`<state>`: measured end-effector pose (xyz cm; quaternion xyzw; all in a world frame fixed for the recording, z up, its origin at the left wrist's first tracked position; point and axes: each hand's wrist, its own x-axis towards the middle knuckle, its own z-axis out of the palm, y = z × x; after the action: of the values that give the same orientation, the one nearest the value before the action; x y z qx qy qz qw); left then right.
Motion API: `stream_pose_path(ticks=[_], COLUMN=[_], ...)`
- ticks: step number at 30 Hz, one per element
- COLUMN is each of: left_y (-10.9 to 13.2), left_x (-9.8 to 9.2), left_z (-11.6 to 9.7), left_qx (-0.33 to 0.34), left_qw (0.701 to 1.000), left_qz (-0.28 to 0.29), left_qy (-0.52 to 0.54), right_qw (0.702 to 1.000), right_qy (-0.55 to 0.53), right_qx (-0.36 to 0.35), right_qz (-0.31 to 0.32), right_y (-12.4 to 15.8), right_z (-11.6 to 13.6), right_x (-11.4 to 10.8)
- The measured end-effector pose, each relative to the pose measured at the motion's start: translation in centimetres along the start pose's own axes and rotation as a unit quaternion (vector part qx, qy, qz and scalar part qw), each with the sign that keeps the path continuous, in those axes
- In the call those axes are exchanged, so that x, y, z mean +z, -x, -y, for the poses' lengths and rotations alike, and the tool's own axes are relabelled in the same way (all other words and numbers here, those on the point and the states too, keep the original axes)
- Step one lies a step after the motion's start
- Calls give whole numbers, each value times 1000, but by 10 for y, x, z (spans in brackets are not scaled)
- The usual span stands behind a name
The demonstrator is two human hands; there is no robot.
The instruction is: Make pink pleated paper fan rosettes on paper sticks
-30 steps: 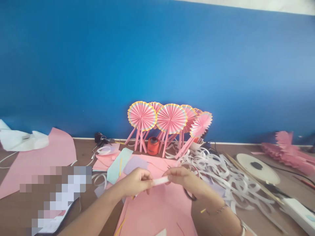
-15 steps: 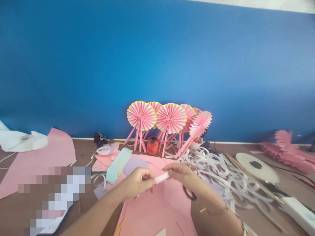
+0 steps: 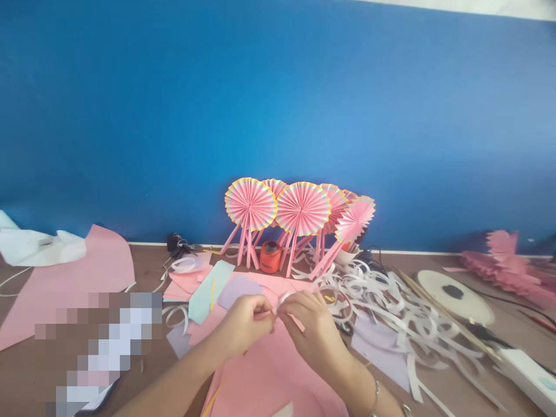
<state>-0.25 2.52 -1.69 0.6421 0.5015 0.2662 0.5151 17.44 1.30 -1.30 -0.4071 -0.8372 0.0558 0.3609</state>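
Observation:
My left hand [image 3: 247, 325] is closed in a pinch over the pink paper sheets [image 3: 269, 376]. Against its fingertips, my right hand [image 3: 310, 324] is also closed, gripping a short white strip [image 3: 284, 297]. The strip looks bent or curled, and most of it is hidden by my fingers. Both hands meet at the strip, just above the stacked paper. A light-blue paper piece [image 3: 211, 292] and a lilac piece [image 3: 238, 289] lie beyond my left hand.
Pleated pink paper fans [image 3: 303, 208] on sticks stand against the blue wall [image 3: 278, 104], with a red-orange roll [image 3: 270, 258] between them. White strips [image 3: 369, 289] lie tangled at right, near a round cream disc [image 3: 454, 296]. Folded pink paper [image 3: 504, 263] lies far right.
My right hand has moved left and turned, bringing its fingertips against my left hand's. The white strip, stretched straight between the hands before, is now bunched up at the fingertips.

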Motion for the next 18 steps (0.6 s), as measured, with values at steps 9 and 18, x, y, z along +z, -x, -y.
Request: stream_pose_path(ticks=[9,18], left_y=[5,4], left_x=[0,5], left_z=[0,-1], left_qx=[-25,23], left_qw=[999,999], left_qz=[40,7], left_qy=[-10,-47], right_qw=[988,987], right_qy=[-122,-106], right_qx=[78,102], right_qz=[51,62], right_y=[-5,-1], right_z=[-3,-1], right_x=[-7,-2])
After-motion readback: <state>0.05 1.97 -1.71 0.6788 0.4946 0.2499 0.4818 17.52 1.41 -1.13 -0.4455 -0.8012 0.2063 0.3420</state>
